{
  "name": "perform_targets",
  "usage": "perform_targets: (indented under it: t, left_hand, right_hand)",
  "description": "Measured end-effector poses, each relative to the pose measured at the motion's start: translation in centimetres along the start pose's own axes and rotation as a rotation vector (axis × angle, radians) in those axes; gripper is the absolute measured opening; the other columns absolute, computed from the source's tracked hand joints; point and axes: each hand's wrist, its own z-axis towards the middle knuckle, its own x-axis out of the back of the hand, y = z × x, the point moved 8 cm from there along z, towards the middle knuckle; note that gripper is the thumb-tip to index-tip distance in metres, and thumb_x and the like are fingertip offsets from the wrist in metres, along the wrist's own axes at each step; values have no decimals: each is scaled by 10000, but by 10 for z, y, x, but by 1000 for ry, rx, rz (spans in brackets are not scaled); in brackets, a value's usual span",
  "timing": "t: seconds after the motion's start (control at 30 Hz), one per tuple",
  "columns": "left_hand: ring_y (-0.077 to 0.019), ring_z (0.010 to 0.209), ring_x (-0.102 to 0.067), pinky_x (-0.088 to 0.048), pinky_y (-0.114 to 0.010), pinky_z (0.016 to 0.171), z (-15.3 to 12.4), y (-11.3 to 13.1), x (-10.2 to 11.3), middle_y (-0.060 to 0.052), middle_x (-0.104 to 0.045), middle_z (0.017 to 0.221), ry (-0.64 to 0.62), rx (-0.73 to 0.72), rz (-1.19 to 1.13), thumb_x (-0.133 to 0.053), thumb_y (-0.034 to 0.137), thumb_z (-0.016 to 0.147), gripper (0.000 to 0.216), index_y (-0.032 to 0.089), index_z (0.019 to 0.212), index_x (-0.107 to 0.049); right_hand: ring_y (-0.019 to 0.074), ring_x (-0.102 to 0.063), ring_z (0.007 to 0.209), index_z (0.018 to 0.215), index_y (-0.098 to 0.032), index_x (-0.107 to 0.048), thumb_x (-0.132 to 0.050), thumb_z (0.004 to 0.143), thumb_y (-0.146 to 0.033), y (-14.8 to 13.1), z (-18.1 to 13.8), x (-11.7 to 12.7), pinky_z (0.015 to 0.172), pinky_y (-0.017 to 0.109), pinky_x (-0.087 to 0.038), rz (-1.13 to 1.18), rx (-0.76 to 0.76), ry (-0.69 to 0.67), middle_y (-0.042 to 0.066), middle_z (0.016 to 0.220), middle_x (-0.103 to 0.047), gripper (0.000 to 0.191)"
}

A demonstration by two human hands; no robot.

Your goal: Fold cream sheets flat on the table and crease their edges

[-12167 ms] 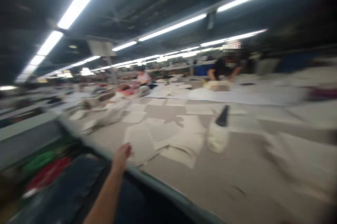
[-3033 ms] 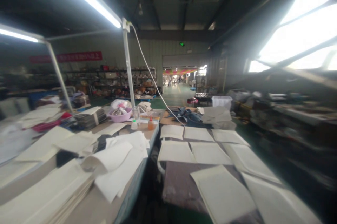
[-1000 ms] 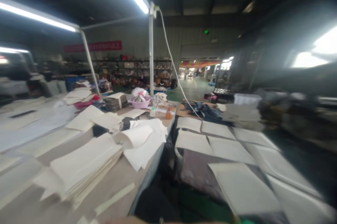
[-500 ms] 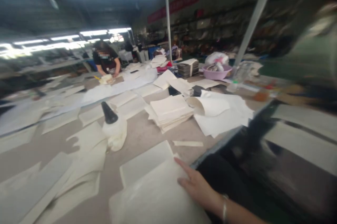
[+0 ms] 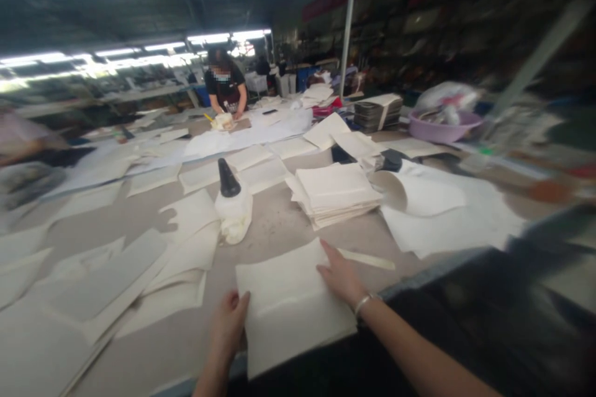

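A cream rectangular sheet (image 5: pixel 284 304) lies at the near edge of the grey worktable (image 5: pixel 274 229), partly hanging over it. My left hand (image 5: pixel 228 325) grips the sheet's left edge with curled fingers. My right hand (image 5: pixel 341 276), a bracelet on its wrist, rests flat with fingers spread on the sheet's right side. Beyond the sheet stands a white glue bottle with a black nozzle (image 5: pixel 233 201), and to its right a neat stack of cream sheets (image 5: pixel 336 193).
Loose cream sheets (image 5: pixel 177 260) cover the table left and far. A curled sheet (image 5: pixel 419 192), a purple basin (image 5: pixel 440 130) and a dark bundled stack (image 5: pixel 377 112) are at the right. Another person (image 5: pixel 226 89) works at the far side. A metal pole (image 5: pixel 348 24) rises behind.
The view swung left and down from the aisle to the table. My right hand came onto the sheet, and now my left hand has taken its left edge.
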Motion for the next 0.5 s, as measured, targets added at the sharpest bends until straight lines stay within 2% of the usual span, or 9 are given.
perform_targets:
  t: [0.17,0.27,0.4,0.5]
  left_hand:
    - [-217,748,-617,-426,-295,670,0,-8,-2,-54,-657,748,-4,0,141,-434,439,808,314,162,813,-581]
    - [-201,728,-600,-397,-279,647,0,-9,-4,-51,-641,728,-22,17,230,-423,393,825,277,162,802,-575]
    - [-209,727,-575,-376,-293,655,-2,-2,-2,-64,-619,719,-26,42,330,-409,391,835,286,164,791,-577]
    - [-221,774,-570,-387,-314,712,-12,6,1,-85,-616,764,2,71,369,-402,362,835,287,159,796,-601]
  right_hand:
    - [265,-456,1166,1404,-25,-262,-466,841,-227,6,-1,-6,993,370,-345,-107,0,4,196,1267,-476,632]
    - [274,-472,1147,1405,-65,-274,-474,843,-260,2,2,-6,965,376,-358,-172,-24,-39,180,1257,-487,628]
    - [300,-526,1073,1413,-106,-283,-459,850,-322,-2,1,-3,886,398,-408,-265,-62,-68,183,1238,-487,629]
    - [315,-568,1002,1399,-106,-316,-419,859,-376,9,-5,-3,832,425,-440,-302,-98,-92,193,1175,-518,612]
